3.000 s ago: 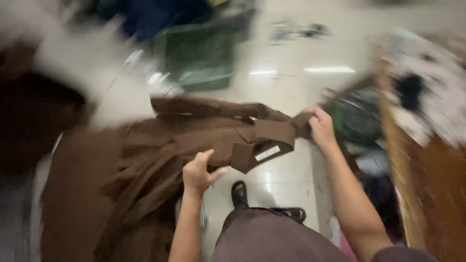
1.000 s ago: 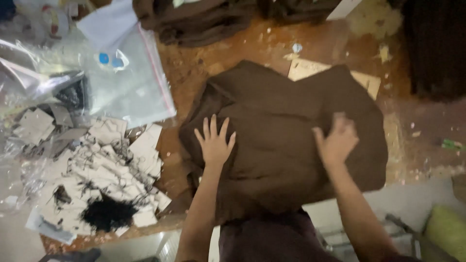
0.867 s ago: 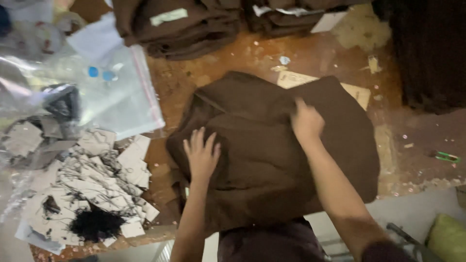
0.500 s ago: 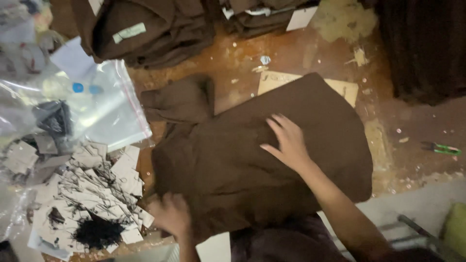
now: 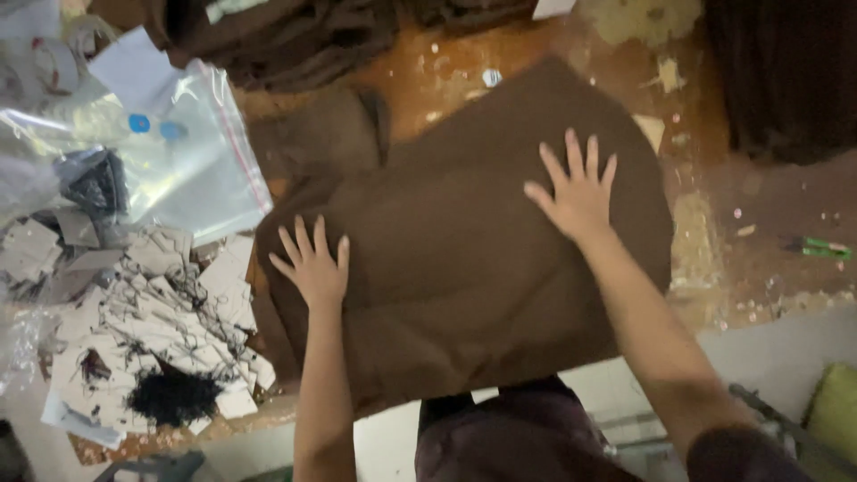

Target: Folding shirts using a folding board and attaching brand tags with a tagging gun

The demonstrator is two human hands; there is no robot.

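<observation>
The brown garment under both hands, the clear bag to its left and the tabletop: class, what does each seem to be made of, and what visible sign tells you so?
Brown garment: looks like matte woven cloth; it creases softly and gives no shine under the left hand and right hand.
Clear bag: thin glossy plastic film, see-through with glare.
Tabletop: probably worn, stained wood, orange-brown and patchy.

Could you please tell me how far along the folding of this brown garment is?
Looks done: the brown garment lies folded into a rough rectangle on the worn table. In hand: left hand and right hand press flat on it, fingers spread. Left: one sleeve part sticks out at the upper left; folded brown garments lie beyond.
</observation>
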